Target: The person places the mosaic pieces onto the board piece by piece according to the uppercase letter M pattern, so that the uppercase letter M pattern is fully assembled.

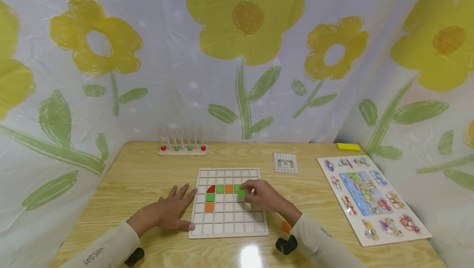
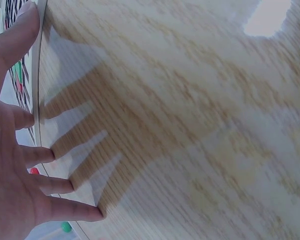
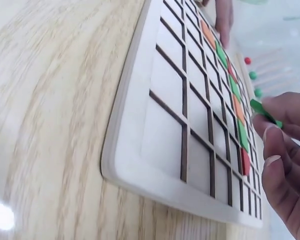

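Note:
My right hand pinches a small green tile between thumb and fingers, just over the white gridded wooden board. My left hand lies with fingers spread on the table, its thumb on the board's left edge. Across one row of the grid run a red rounded-corner tile, a green tile, an orange tile and another green one. A second red tile ends that row in the right wrist view; my hand hides it in the head view. Below the left red tile sit a green tile and an orange tile.
Behind the board lies a pattern card. A peg stand with red and green beads is at the back left. On the right are a picture puzzle board and a yellow block. An orange piece lies beside my right forearm.

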A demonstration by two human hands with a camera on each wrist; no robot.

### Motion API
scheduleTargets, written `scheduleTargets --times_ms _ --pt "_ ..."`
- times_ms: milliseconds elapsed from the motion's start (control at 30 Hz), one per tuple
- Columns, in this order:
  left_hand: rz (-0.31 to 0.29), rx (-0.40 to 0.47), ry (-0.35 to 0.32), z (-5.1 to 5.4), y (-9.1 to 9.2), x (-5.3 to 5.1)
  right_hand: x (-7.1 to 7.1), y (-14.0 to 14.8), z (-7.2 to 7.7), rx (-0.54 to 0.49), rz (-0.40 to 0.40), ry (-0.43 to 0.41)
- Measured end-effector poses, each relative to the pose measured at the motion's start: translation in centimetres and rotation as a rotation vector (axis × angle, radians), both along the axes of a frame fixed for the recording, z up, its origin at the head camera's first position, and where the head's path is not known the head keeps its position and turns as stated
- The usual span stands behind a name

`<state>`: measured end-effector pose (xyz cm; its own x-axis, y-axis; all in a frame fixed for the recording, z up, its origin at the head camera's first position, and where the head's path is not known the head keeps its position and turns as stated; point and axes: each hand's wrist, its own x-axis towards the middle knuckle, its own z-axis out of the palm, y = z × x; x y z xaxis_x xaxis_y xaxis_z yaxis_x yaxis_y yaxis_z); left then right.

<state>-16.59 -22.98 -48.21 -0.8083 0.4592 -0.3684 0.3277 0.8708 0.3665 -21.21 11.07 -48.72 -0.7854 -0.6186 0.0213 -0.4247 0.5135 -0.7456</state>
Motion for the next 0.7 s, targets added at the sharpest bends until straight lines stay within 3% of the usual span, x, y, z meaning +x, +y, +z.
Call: scheduleTargets --times_ms 300,700 --pt "0.001 -0.008 0.0 0.1 0.1 -0.1 0.2 -1.5 -0.4 0.047 -0.027 -0.058" --pt "0.005 -0.001 0.01 0.2 0.1 0.1 0.4 -3.1 -0.8 0.038 -0.092 -0.04"
